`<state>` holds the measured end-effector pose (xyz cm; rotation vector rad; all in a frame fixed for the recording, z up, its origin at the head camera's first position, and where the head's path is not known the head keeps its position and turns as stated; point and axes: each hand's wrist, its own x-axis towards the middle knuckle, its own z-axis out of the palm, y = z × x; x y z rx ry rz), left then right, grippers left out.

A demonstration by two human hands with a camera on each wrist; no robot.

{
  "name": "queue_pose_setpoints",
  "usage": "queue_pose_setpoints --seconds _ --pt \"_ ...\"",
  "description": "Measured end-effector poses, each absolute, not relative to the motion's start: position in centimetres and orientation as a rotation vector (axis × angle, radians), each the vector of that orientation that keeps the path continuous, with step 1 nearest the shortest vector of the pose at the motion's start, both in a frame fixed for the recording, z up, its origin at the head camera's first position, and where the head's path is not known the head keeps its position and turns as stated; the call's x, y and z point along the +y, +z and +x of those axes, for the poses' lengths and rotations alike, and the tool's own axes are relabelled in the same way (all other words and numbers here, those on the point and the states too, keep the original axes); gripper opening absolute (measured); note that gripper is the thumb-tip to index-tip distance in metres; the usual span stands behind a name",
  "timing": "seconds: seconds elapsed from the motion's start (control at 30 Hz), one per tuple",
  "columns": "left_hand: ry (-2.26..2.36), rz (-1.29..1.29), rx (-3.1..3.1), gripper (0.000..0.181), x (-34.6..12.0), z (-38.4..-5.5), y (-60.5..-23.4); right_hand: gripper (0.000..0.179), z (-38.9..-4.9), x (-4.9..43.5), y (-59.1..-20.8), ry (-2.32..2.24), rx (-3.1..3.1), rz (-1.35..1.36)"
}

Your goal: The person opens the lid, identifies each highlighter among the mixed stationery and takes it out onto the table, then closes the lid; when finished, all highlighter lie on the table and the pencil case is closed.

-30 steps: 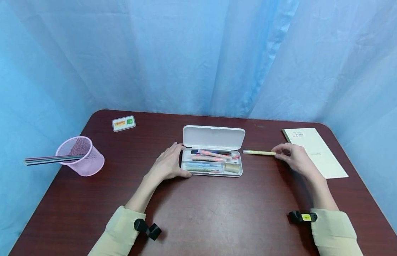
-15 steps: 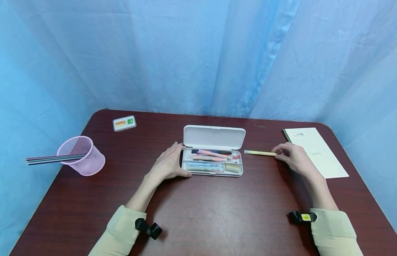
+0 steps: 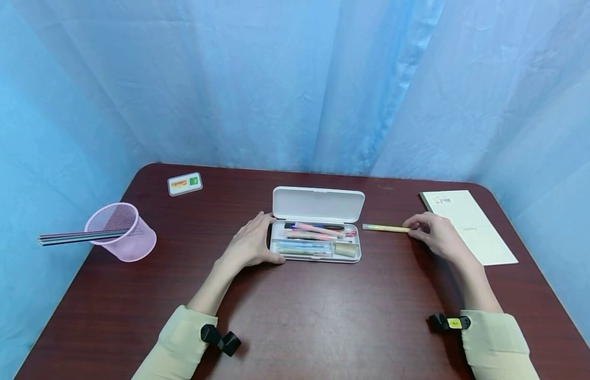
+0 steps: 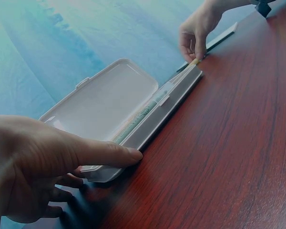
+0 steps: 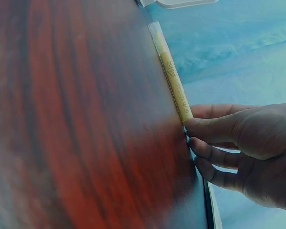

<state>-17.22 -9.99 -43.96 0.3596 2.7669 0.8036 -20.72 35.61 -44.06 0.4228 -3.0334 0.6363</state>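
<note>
An open white pencil case sits mid-table, lid raised at the back. Several pens, among them a pink pen, and a small beige block lie in its compartments. My left hand holds the case's left end, thumb along the front edge and fingers at the back corner; in the left wrist view the thumb presses the front wall. Right of the case, my right hand pinches the right end of a yellow pen with a clear cap. The pen lies low along the table, its cap towards the case.
A pink mesh pen holder stands tilted-looking at the left, with several thin sticks jutting out leftward. A small flat box lies at the back left. A pale notebook is beyond my right hand. Blue curtains surround the table.
</note>
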Motion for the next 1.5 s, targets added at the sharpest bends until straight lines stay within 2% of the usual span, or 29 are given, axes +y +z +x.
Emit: queue_pose_setpoints --seconds 0.67,1.2,1.5 --pt "0.787 0.366 2.767 0.099 -9.8 -17.3 -43.9 0.019 -19.4 34.7 -42.6 0.653 -2.904 0.406" --pt "0.809 0.352 2.765 0.098 -10.2 -17.2 -43.8 0.025 -18.9 22.5 -42.2 1.007 -2.851 0.719" --pt "0.814 0.354 2.762 0.099 -10.0 -17.0 -43.7 0.019 -18.6 18.5 -42.6 0.941 -2.875 0.839"
